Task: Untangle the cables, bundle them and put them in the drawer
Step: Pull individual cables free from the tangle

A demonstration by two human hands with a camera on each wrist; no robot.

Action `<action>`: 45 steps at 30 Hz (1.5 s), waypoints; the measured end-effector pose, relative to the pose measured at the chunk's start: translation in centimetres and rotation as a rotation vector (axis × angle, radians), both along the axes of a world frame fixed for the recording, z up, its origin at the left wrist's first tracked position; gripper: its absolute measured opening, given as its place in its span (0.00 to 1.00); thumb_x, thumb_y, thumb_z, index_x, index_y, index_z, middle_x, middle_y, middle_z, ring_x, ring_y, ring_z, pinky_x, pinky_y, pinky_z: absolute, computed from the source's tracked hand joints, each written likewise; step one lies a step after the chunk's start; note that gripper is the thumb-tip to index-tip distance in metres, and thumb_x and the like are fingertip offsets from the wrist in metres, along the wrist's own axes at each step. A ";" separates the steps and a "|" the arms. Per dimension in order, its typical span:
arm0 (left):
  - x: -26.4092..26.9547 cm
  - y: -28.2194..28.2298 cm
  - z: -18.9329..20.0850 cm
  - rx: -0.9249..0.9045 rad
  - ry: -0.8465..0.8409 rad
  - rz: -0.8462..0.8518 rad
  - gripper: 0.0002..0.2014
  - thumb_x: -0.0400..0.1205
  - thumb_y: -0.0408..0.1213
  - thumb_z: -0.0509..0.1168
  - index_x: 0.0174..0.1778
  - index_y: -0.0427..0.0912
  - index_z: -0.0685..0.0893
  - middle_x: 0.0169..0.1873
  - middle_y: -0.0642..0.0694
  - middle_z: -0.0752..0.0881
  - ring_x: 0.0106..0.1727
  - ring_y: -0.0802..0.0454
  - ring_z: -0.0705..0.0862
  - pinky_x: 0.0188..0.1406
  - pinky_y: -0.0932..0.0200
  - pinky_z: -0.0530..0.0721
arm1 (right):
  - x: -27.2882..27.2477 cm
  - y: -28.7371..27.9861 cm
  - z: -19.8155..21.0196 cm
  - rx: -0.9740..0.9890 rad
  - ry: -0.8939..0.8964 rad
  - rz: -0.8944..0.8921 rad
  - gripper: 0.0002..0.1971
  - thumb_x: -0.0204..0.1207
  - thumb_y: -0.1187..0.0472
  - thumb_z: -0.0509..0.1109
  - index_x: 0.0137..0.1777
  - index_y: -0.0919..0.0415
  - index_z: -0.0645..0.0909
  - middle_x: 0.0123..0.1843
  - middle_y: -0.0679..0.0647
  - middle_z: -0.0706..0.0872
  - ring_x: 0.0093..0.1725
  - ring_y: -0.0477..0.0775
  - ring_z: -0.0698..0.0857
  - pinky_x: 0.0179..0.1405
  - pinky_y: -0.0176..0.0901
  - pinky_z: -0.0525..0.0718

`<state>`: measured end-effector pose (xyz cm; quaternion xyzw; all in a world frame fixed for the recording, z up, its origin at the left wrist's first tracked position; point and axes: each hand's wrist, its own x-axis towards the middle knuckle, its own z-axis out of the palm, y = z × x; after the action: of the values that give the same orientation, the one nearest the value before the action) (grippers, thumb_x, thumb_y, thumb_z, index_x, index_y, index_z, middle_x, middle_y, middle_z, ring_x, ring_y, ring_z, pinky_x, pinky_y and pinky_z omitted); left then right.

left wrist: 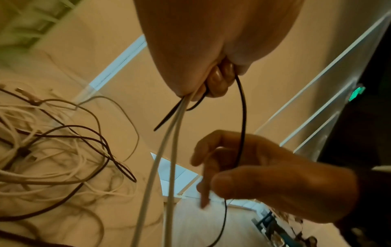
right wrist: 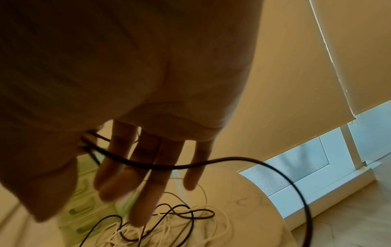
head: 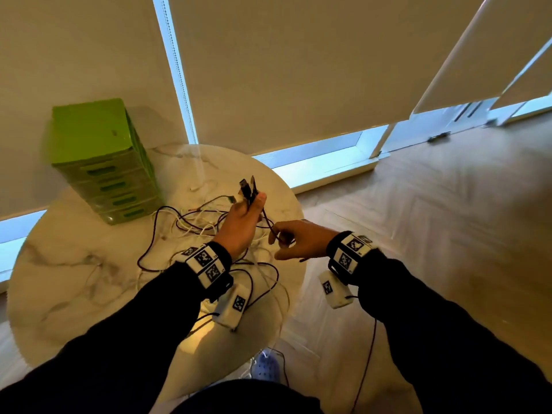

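Observation:
A tangle of black and white cables (head: 194,225) lies on the round marble table (head: 74,279). My left hand (head: 243,222) is raised above it and grips a bunch of cable ends, their plugs (head: 247,188) sticking up past the thumb. In the left wrist view its curled fingers (left wrist: 215,83) hold white cables (left wrist: 169,142) and a black cable (left wrist: 243,117). That black cable (head: 270,225) drops to my right hand (head: 294,240), which pinches it between thumb and fingers. It crosses my right fingers (right wrist: 148,175) as a dark loop (right wrist: 243,158). The green drawer unit (head: 104,162) stands at the table's back left, drawers closed.
Roller blinds cover the windows behind the table, and a bead chain (head: 176,70) hangs down near its far edge. Wooden floor (head: 433,219) lies to the right. My right hand is past the table's right rim. A blue shoe (head: 265,369) shows below the near edge.

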<state>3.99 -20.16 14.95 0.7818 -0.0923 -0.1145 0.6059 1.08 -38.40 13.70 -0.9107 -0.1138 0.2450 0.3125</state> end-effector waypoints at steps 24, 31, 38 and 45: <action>0.4 0.2 -1.1 -0.297 0.144 -0.035 0.22 0.93 0.52 0.46 0.37 0.43 0.69 0.29 0.48 0.72 0.31 0.56 0.77 0.28 0.70 0.76 | -2.3 3.9 -2.8 0.177 -0.031 -0.193 0.24 0.82 0.42 0.67 0.73 0.52 0.71 0.57 0.50 0.90 0.59 0.49 0.87 0.65 0.47 0.81; 1.9 3.0 -2.8 -0.022 0.017 0.177 0.27 0.92 0.54 0.46 0.34 0.45 0.77 0.32 0.46 0.82 0.34 0.50 0.78 0.42 0.53 0.76 | -1.4 4.1 -3.3 0.048 -0.380 -0.178 0.13 0.90 0.51 0.53 0.52 0.58 0.73 0.45 0.57 0.84 0.42 0.59 0.82 0.43 0.55 0.81; 2.4 5.3 -0.7 -0.542 0.239 0.136 0.20 0.92 0.54 0.48 0.35 0.49 0.65 0.24 0.55 0.64 0.24 0.58 0.61 0.24 0.62 0.58 | 0.0 -1.6 -4.2 -0.789 0.325 -0.227 0.27 0.79 0.47 0.64 0.75 0.58 0.75 0.75 0.60 0.79 0.69 0.62 0.82 0.68 0.53 0.82; 1.5 6.8 1.7 -0.547 0.298 -0.002 0.20 0.91 0.56 0.49 0.36 0.50 0.61 0.25 0.52 0.57 0.27 0.53 0.55 0.30 0.54 0.57 | 1.0 7.1 -1.1 -0.107 0.344 0.302 0.47 0.73 0.49 0.80 0.87 0.52 0.57 0.88 0.52 0.59 0.85 0.53 0.59 0.83 0.50 0.58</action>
<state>5.47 -13.36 16.63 0.5645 -0.0307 -0.1993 0.8004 2.05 -31.35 12.58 -0.8435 -0.1807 0.4461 0.2384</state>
